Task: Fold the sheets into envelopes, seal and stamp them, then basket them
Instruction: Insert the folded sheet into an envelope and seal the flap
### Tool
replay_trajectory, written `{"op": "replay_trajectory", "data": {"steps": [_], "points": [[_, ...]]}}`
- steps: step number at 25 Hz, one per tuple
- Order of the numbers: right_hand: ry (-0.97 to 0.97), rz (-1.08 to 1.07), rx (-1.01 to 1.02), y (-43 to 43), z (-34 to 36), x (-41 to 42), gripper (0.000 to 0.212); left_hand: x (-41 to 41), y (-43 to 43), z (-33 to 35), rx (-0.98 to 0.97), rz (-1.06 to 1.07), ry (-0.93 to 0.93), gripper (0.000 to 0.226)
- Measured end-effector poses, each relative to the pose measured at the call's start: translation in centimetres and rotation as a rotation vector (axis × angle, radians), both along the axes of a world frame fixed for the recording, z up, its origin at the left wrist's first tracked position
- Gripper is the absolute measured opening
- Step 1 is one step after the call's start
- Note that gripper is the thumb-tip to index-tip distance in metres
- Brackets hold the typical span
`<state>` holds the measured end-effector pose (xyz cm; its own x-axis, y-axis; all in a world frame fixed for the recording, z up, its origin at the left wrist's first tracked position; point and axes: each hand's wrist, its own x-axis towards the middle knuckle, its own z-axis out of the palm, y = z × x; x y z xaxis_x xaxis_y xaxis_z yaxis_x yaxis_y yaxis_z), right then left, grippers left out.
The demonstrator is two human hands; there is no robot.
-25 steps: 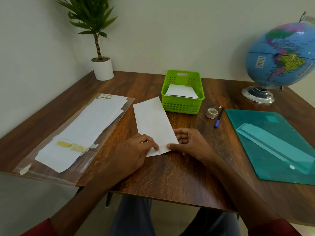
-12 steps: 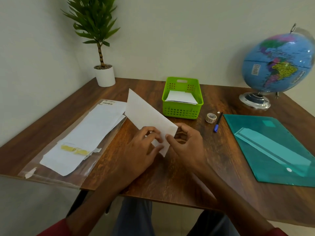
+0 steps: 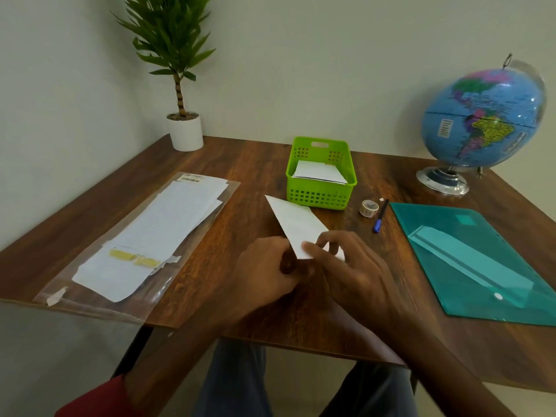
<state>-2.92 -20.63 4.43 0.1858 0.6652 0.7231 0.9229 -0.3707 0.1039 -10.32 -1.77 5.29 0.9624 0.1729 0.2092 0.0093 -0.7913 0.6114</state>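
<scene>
Both hands have lifted the sheet [image 3: 296, 225] off the table, its near end now pinched between them.

A home desk corner: globe [image 3: 481, 118], potted plant [image 3: 180, 85], wooden table [image 3: 255, 164].

Bare wood table [image 3: 240, 182] lies between the paper stack [image 3: 156, 233] on the left and the green basket [image 3: 320, 176]; right of the basket, tape [image 3: 369, 208] and pen [image 3: 380, 216] crowd the teal folder [image 3: 481, 260]
</scene>
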Motion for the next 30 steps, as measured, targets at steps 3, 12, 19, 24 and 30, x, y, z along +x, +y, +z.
{"op": "replay_trajectory", "data": {"steps": [3, 12, 19, 24, 30], "points": [[0.016, -0.016, -0.150, -1.1, -1.4, -0.8, 0.077, -0.7, 2.5, -0.2, 0.084, 0.049, 0.184, 0.018], [0.324, 0.025, -0.385, 0.0, -4.3, -1.9, 0.054, 1.5, 2.5, -2.7, 0.145, -0.012, 0.000, 0.021], [0.630, 0.061, -0.307, -0.7, -3.4, -1.4, 0.046, 5.0, 1.4, -2.7, 0.284, -0.160, -0.066, 0.022], [0.654, -0.057, -0.023, -1.1, -1.0, 2.2, 0.019, 9.9, 1.0, -2.4, 0.316, -0.171, -0.063, 0.015], [0.742, -0.523, 0.124, -3.0, -1.0, 12.3, 0.023, 13.1, -0.2, -2.6, 0.328, -0.164, 0.018, 0.024]]}}
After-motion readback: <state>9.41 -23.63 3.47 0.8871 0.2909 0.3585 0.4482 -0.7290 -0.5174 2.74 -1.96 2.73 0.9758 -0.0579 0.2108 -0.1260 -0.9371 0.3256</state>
